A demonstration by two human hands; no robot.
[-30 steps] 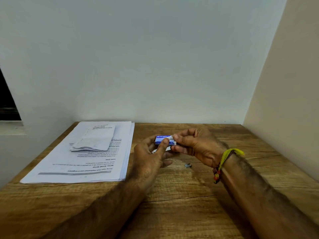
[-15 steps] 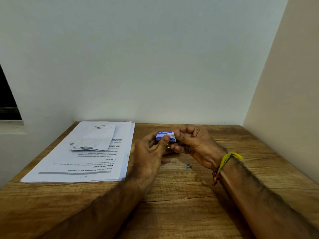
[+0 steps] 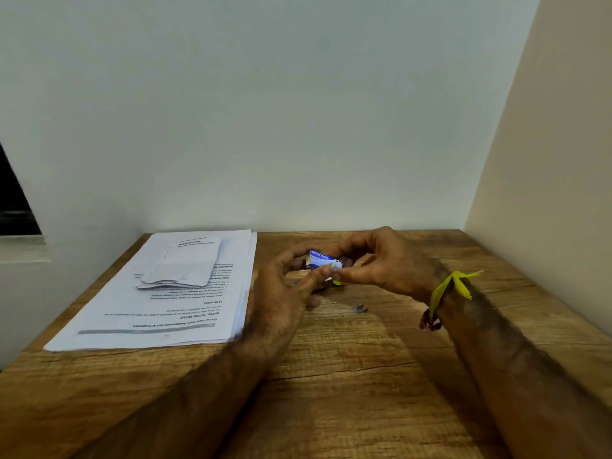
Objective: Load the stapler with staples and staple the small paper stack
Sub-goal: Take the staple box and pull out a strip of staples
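Note:
A small blue and white staple box [image 3: 320, 258] is held above the wooden table [image 3: 347, 376] between both hands. My left hand [image 3: 284, 289] grips its near side, thumb up against the box's right end. My right hand [image 3: 381, 263] pinches that same end with thumb and fingers. A bit of yellow [image 3: 338, 282], perhaps the stapler, peeks out under the hands; the rest is hidden. The small folded paper stack [image 3: 180, 265] lies on top of a larger pile of printed sheets [image 3: 159, 313] at the left.
A small piece of metal, probably loose staples [image 3: 360, 308], lies on the table just right of my left hand. Walls close the table in at the back and right. A dark window opening [image 3: 13, 207] is at the far left.
Both hands have turned the staple box slightly, and my right thumb and fingers have shifted to pinch its right end. The papers and loose staples have not moved.

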